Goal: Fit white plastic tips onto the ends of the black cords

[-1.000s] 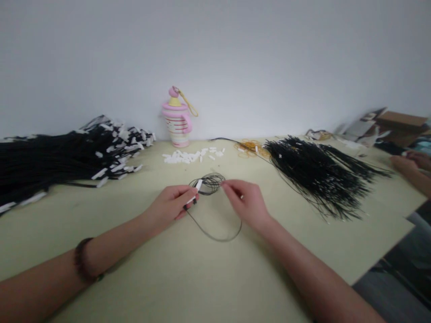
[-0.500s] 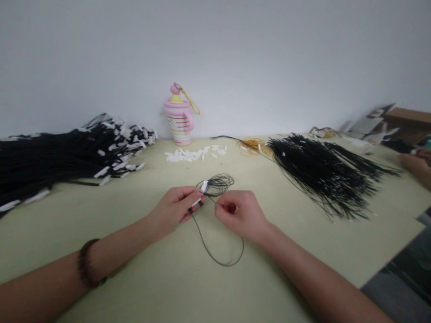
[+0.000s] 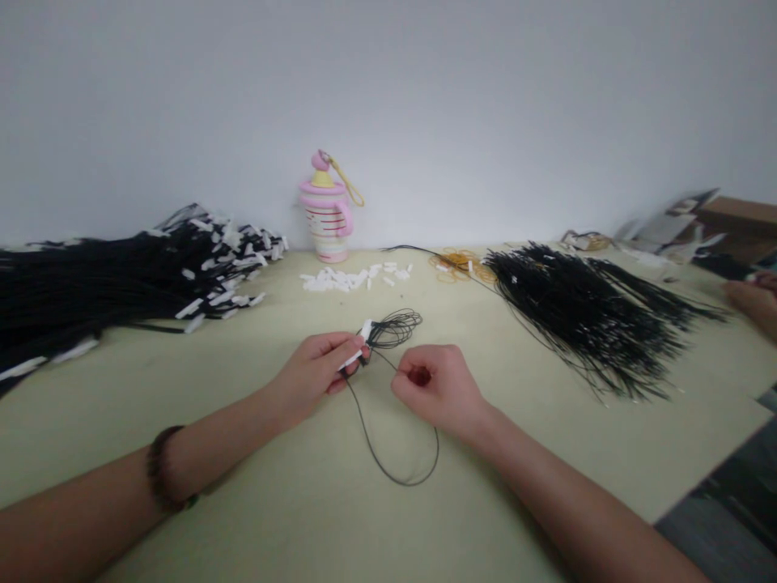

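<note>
Near the middle of the table, my left hand (image 3: 324, 366) is closed on a coiled black cable (image 3: 397, 326) with a white piece (image 3: 366, 329) at its near end. The loops stick out to the right beyond my fingertips. My right hand (image 3: 432, 385), just to the right, pinches a thin black strand that runs from the coil. Below both hands, a slack loop of the same cable hangs in a wide curve over the table.
Black cables with white ends (image 3: 224, 251) lie at the left, another black bundle (image 3: 588, 316) at the right. White pieces (image 3: 340, 279), yellow bands (image 3: 455, 263) and a pink cup (image 3: 326, 219) stand along the wall. Another person's hand (image 3: 753, 300) shows at the right edge.
My right hand has moved very slightly right, and more of the strand shows between my hands. The white piece and coil have tilted a little in my left hand.
</note>
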`<state>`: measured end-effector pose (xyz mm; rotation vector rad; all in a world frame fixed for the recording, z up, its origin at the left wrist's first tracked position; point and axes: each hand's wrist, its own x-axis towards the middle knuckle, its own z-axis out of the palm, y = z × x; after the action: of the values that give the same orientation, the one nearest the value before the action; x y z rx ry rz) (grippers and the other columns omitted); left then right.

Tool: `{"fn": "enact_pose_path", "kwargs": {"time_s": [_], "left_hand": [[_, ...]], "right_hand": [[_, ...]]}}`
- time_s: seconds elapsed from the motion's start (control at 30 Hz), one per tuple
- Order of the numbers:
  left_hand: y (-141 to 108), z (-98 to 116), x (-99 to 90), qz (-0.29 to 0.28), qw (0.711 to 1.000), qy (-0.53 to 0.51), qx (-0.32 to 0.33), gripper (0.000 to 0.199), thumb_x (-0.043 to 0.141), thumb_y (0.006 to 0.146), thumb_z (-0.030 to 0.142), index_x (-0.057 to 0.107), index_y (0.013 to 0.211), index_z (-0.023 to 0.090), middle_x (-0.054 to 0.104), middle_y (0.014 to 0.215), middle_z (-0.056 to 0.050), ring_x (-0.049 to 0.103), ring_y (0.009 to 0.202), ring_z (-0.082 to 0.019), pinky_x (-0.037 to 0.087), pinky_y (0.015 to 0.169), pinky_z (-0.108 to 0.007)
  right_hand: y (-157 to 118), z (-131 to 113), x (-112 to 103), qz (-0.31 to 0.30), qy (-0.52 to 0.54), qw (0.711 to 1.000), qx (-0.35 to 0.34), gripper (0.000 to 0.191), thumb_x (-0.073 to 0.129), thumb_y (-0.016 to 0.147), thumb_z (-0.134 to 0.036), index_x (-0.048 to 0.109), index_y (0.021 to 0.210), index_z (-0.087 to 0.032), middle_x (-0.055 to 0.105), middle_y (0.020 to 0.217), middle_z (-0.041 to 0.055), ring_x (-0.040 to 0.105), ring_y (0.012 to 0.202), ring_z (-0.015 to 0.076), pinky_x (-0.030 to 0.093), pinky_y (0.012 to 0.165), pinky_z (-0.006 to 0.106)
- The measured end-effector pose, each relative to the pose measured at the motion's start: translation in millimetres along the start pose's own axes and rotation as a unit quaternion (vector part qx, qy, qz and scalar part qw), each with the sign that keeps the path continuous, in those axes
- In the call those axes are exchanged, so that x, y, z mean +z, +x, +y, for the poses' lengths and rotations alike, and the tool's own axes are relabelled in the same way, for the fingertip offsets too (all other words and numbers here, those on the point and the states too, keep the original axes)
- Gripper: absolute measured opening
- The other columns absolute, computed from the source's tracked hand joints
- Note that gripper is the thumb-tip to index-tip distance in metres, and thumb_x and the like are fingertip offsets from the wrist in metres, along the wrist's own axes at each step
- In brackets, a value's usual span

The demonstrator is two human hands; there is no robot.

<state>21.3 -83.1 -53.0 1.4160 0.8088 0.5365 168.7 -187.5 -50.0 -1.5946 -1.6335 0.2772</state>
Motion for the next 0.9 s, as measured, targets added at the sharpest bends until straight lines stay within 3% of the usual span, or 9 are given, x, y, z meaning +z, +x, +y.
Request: {"fn": "enact_pose_path", "kwargs": {"time_s": [0.9], "left_hand": [[-2.3, 0.9, -0.3, 0.020, 0.992, 0.110, 0.056, 0.030, 0.056, 0.075, 0.045, 0.062, 0.071, 0.015, 0.042, 0.054, 0.005, 0.036, 0.047, -0.009, 0.027, 0.043, -0.018]], "right_hand": [[1.1, 2.8, 2.3, -0.021, -0.009, 1.000, -0.014, 0.015, 0.051, 0.065, -0.012, 0.050, 0.051, -0.015, 0.043, 0.048, -0.0057, 0.040, 0.046, 0.0051, 0.028, 0.047, 0.017]]}}
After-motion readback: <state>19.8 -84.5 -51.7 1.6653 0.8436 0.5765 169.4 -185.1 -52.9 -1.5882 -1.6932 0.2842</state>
